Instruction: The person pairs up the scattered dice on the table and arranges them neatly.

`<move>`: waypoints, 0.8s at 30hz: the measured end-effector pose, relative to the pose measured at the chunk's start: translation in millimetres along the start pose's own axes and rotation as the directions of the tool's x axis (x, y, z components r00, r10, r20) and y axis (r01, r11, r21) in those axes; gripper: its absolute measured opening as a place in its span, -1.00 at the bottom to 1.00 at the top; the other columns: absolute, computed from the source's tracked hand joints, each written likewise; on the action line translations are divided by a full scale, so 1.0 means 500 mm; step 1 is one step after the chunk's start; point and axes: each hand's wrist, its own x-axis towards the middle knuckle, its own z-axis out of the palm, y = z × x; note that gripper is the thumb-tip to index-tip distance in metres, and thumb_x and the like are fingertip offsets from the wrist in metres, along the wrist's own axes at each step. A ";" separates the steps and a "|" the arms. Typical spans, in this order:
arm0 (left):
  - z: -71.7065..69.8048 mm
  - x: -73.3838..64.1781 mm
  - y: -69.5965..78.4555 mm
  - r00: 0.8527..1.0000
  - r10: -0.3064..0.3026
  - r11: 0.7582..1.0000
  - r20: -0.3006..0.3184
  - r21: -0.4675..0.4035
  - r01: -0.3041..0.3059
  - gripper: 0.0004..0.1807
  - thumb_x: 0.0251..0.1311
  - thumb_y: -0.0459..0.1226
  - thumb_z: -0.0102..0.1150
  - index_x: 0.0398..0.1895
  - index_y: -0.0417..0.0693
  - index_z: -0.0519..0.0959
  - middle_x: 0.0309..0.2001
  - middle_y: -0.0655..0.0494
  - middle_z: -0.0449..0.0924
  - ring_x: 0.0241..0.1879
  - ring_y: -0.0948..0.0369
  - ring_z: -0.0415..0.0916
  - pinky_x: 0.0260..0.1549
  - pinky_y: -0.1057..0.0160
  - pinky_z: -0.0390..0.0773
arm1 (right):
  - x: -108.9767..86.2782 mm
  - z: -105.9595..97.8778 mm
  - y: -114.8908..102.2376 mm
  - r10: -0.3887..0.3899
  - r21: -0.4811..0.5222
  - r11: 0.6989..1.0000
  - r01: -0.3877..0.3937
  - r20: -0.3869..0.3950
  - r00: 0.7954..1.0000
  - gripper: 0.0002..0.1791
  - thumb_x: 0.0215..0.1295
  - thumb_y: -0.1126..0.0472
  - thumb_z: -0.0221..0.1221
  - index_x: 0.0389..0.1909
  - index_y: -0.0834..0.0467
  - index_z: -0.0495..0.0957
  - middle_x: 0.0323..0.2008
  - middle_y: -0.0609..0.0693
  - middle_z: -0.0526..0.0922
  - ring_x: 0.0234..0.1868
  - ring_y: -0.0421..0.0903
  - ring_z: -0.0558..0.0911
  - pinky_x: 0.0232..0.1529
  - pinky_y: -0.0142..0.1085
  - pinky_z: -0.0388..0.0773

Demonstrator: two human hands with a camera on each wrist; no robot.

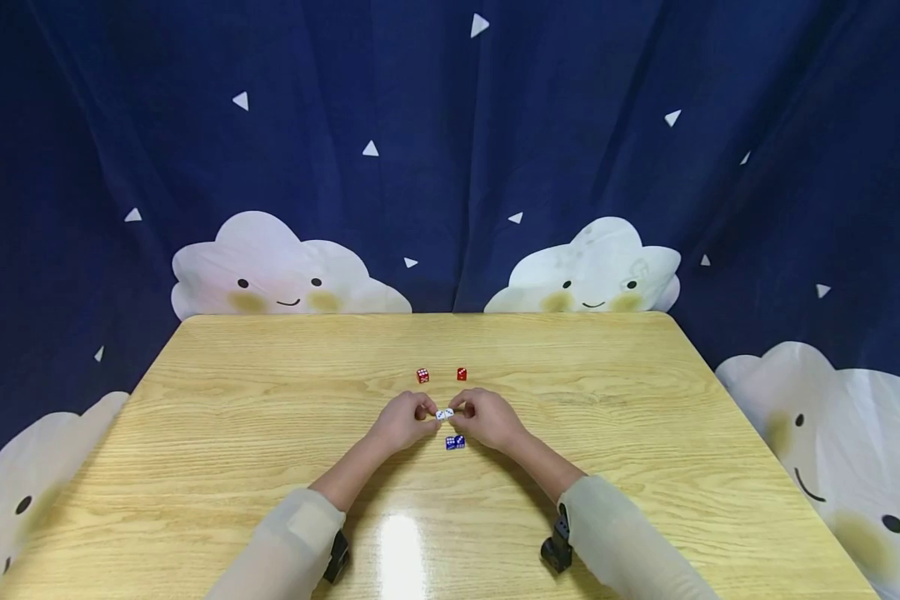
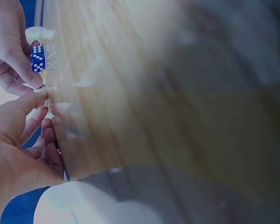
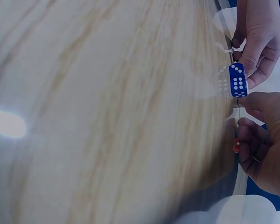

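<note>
Two white dice stand side by side on the wooden table, between the fingertips of both hands. My left hand pinches the left white die between thumb and fingers. From the other side, my right hand pinches the right one. Just nearer to me, a pair of blue dice sit against each other. In both wrist views a blue die shows clearly, while the fingers mostly hide the white dice. Beyond the hands are a left red die and a right red die, set apart.
The light wooden table extends to both sides, with a bright reflection near the front. A dark blue curtain with white triangles and smiling clouds hangs behind it. A small black device is strapped at the right wrist.
</note>
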 end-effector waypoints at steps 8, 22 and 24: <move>-0.003 -0.002 0.000 1.000 0.013 1.000 -0.010 0.006 -0.013 -0.82 -0.05 -0.20 0.24 -0.40 -0.07 0.54 -0.52 0.13 0.39 -0.49 0.25 0.26 -0.50 0.35 0.26 | 0.003 0.002 0.002 -0.008 -0.012 1.000 0.008 0.004 1.000 -0.81 0.05 0.08 0.19 -0.29 0.02 0.58 -0.63 -0.17 0.43 -0.63 -0.27 0.34 -0.62 -0.44 0.24; -0.009 -0.008 0.005 1.000 0.021 1.000 -0.006 -0.003 -0.021 -0.81 -0.05 -0.21 0.24 -0.37 -0.09 0.54 -0.52 0.13 0.39 -0.50 0.26 0.26 -0.50 0.34 0.27 | 0.006 0.004 0.004 -0.003 0.001 1.000 0.003 0.005 1.000 -0.81 0.04 0.08 0.19 -0.29 0.00 0.57 -0.64 -0.18 0.42 -0.63 -0.28 0.34 -0.61 -0.44 0.26; -0.009 -0.009 0.004 1.000 0.022 1.000 0.001 -0.017 -0.022 -0.80 -0.05 -0.21 0.24 -0.35 -0.10 0.54 -0.53 0.13 0.39 -0.51 0.26 0.26 -0.51 0.34 0.27 | 0.005 0.005 0.005 0.003 0.003 1.000 -0.003 0.012 1.000 -0.81 0.04 0.07 0.19 -0.29 0.00 0.57 -0.64 -0.18 0.42 -0.63 -0.28 0.34 -0.62 -0.44 0.26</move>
